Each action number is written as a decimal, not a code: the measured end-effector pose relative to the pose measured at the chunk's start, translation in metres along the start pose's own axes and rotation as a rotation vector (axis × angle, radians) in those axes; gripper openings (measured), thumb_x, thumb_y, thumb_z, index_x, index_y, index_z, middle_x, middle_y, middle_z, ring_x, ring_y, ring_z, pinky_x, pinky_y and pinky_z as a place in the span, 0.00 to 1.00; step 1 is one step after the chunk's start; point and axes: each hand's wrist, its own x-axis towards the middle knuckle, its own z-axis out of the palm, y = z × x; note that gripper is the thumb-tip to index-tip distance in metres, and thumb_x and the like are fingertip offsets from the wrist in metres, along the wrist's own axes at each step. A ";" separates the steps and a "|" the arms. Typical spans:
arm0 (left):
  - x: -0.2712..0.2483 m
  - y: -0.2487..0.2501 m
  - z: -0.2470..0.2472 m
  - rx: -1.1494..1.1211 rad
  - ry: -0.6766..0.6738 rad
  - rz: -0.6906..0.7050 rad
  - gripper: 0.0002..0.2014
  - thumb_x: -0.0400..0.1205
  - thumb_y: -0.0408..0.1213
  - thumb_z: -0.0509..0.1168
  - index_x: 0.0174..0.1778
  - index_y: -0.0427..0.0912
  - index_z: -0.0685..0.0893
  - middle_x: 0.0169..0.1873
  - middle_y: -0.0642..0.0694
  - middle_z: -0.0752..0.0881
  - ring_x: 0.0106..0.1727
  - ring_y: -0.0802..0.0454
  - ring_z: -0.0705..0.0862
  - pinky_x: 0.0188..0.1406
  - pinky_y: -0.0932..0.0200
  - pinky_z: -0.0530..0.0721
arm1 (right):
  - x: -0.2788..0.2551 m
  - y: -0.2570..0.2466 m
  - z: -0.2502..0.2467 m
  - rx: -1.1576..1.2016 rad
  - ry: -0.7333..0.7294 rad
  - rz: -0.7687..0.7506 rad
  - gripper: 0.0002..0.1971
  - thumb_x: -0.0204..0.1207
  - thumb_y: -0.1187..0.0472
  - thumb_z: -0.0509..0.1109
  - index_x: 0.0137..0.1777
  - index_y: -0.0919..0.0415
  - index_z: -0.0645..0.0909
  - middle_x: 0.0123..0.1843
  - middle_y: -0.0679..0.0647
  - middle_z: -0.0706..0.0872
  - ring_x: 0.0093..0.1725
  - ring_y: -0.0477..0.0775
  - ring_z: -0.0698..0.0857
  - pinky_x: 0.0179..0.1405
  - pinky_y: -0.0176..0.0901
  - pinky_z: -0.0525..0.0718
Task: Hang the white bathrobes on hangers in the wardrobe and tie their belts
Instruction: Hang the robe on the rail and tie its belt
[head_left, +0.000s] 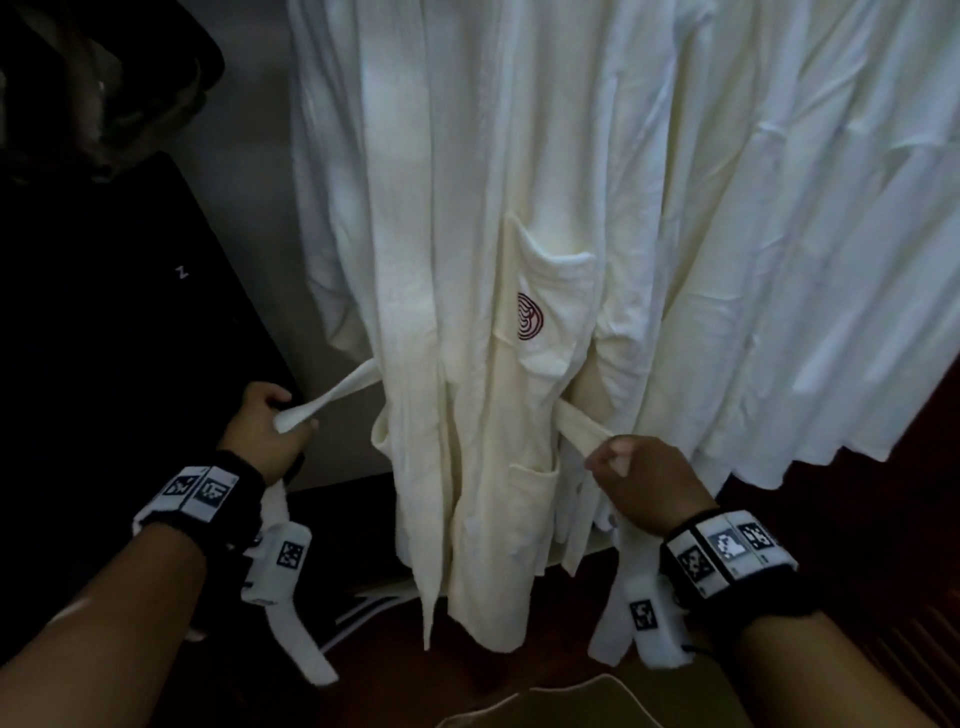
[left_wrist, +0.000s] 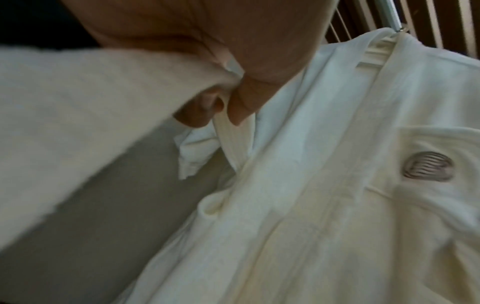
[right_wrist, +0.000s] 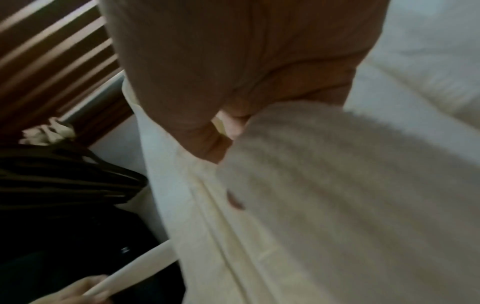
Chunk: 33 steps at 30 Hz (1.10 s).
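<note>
A cream bathrobe (head_left: 467, 364) with a red logo on its chest pocket (head_left: 530, 322) hangs in front of me. Its belt runs out from both sides at waist height. My left hand (head_left: 280, 418) grips the left belt end (head_left: 343, 389) and holds it out to the left of the robe. On the other side, my right hand (head_left: 610, 460) grips the right belt end (head_left: 576, 423) just in front of the robe's right side. The loose belt tails hang below both hands. The left wrist view shows fingers (left_wrist: 241, 107) pinching the belt (left_wrist: 231, 135). In the right wrist view the belt (right_wrist: 337, 195) is a blur under the hand (right_wrist: 233, 72).
More white robes (head_left: 779, 234) hang close on the right. A black garment (head_left: 104, 322) hangs at the left, with dark hangers (right_wrist: 64, 174) beside it. A metal rail (left_wrist: 392, 16) and a slatted wooden panel (right_wrist: 52, 51) sit above. The dark wardrobe floor (head_left: 519, 686) lies below.
</note>
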 end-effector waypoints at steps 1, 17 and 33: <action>-0.008 -0.003 0.002 -0.033 -0.017 0.028 0.19 0.79 0.39 0.70 0.61 0.45 0.68 0.45 0.40 0.82 0.41 0.38 0.83 0.41 0.46 0.83 | -0.007 -0.004 0.002 0.009 -0.035 -0.037 0.09 0.80 0.55 0.66 0.46 0.50 0.88 0.47 0.47 0.89 0.48 0.47 0.87 0.49 0.38 0.80; -0.132 0.006 0.057 -0.465 -0.266 0.163 0.10 0.83 0.26 0.61 0.46 0.47 0.73 0.39 0.44 0.86 0.38 0.44 0.87 0.44 0.45 0.85 | -0.061 -0.040 0.035 0.157 -0.272 -0.660 0.14 0.74 0.43 0.68 0.52 0.48 0.87 0.43 0.43 0.90 0.42 0.39 0.87 0.45 0.46 0.87; -0.192 -0.002 0.086 -0.671 -0.544 0.135 0.27 0.62 0.64 0.77 0.49 0.50 0.89 0.45 0.42 0.91 0.46 0.47 0.89 0.43 0.56 0.85 | -0.060 -0.057 0.064 0.134 -0.145 -0.389 0.20 0.67 0.35 0.73 0.51 0.44 0.73 0.35 0.44 0.83 0.37 0.42 0.84 0.42 0.45 0.86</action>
